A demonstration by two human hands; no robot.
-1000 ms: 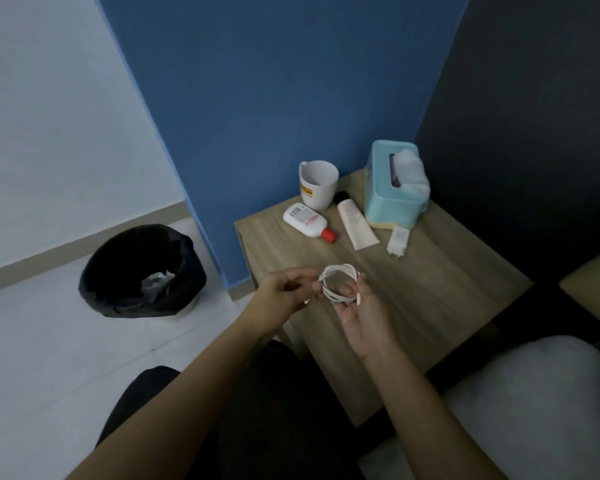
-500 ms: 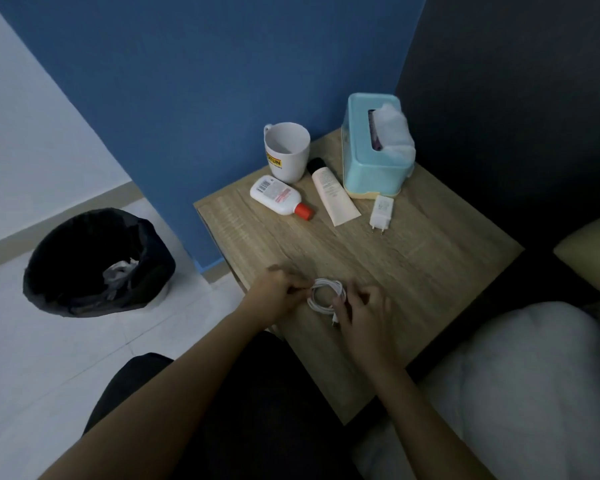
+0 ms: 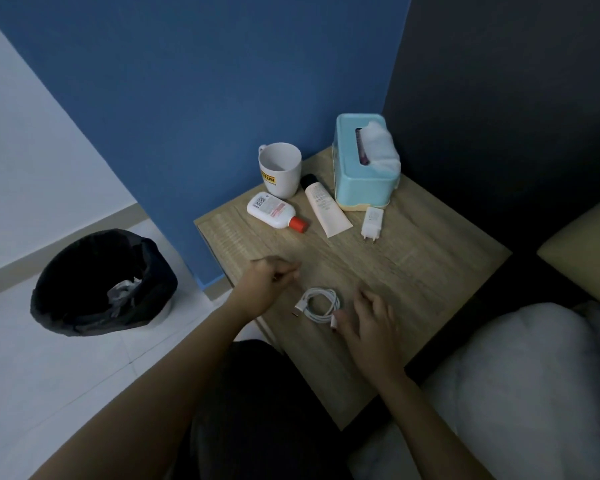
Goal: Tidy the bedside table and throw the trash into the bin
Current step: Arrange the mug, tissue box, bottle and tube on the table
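A coiled white charging cable (image 3: 318, 304) lies on the wooden bedside table (image 3: 426, 271) near its front edge. My left hand (image 3: 265, 287) hovers just left of the coil with its fingers curled in, holding nothing. My right hand (image 3: 369, 318) sits to the right of the coil with its fingers spread and relaxed, and its thumb tip is at the cable's connector end. A black-lined bin (image 3: 101, 282) with crumpled trash inside stands on the floor to the left.
Along the table's back stand a white mug (image 3: 280, 169) and a teal tissue box (image 3: 362, 161). A white bottle with a red cap (image 3: 274, 212), a cream tube (image 3: 325, 206) and a white charger plug (image 3: 372, 221) lie in front. A bed with a white pillow (image 3: 520, 386) is at the right.
Both hands lowered the coiled cable onto the table and let go of it. My left hand drew back to the left, and the right hand opened beside the coil.
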